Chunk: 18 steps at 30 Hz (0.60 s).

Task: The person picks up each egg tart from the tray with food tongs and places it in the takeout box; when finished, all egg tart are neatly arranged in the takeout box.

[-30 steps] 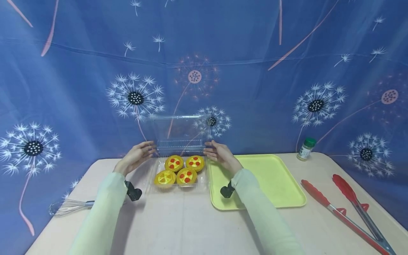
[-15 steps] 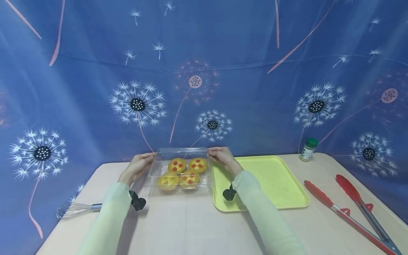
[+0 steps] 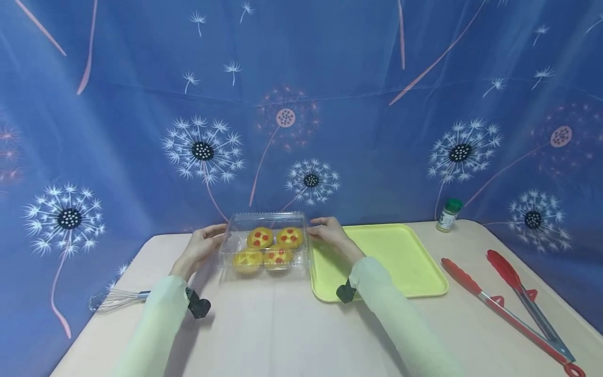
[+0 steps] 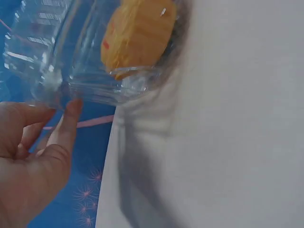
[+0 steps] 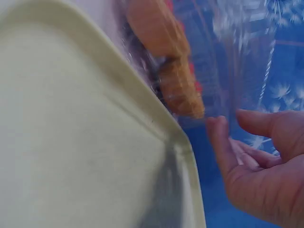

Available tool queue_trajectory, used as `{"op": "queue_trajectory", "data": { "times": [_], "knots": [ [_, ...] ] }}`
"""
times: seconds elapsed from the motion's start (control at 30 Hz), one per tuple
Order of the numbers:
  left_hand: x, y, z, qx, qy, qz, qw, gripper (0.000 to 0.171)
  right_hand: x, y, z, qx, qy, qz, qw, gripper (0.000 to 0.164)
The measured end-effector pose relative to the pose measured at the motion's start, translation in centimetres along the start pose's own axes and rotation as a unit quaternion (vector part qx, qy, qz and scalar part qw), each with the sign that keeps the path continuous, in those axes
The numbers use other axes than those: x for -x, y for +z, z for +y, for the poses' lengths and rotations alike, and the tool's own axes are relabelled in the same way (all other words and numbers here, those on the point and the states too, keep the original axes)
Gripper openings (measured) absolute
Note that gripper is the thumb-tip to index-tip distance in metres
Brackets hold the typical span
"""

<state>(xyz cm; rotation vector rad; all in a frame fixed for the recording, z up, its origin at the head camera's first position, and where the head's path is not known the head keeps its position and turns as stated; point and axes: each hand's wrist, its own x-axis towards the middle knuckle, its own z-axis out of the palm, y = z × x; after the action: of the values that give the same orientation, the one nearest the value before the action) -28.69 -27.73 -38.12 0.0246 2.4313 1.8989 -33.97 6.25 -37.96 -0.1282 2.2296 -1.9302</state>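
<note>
A clear plastic clamshell container (image 3: 301, 260) stands on the table, its lid lowered over several yellow tarts (image 3: 260, 238) with red dots on top. At its back left corner my left hand (image 3: 200, 248) holds the plastic, thumb and finger at the edge in the left wrist view. My right hand (image 3: 335, 238) does the same at the back right corner. In the right wrist view its thumb and fingertip meet the plastic from two sides. Whether the lid's front edge is fastened cannot be told.
Right of the container lies a yellow tray (image 3: 386, 262), close beside it. A spice jar (image 3: 448, 215) with a green cap stands at the back right. Red tongs (image 3: 513, 309) lie on the right. A whisk (image 3: 118, 300) lies at the left, partly behind my sleeve. A blue cloth (image 3: 367, 131) hangs behind.
The container's lid has swung down from standing upright at the back to lying over the tarts. Both hands have stayed at its back corners. The head view has shifted slightly.
</note>
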Motion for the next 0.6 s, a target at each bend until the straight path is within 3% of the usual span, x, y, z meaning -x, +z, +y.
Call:
{"op": "queue_trajectory", "data": {
  "times": [0.17,0.37,0.47,0.6],
  "knots": [
    [2.4,0.1,0.2,0.02,-0.006,-0.01,0.9997,0.052,3.1,-0.7,-0.2,-0.006,0.026,-0.063,0.998,0.039],
    [5.6,0.3,0.2,0.089,-0.029,-0.012,0.9955,0.056,6.6,-1.3,-0.1,-0.019,0.041,-0.124,0.991,0.036],
    [6.9,0.4,0.4,0.125,-0.029,-0.016,0.9916,0.057,7.6,-1.0,0.1,-0.056,0.047,-0.137,0.988,0.036],
    [8.5,0.9,0.3,0.189,-0.04,-0.018,0.981,0.053,8.6,-0.3,0.8,-0.122,0.062,-0.12,0.983,0.036]
  ]
}}
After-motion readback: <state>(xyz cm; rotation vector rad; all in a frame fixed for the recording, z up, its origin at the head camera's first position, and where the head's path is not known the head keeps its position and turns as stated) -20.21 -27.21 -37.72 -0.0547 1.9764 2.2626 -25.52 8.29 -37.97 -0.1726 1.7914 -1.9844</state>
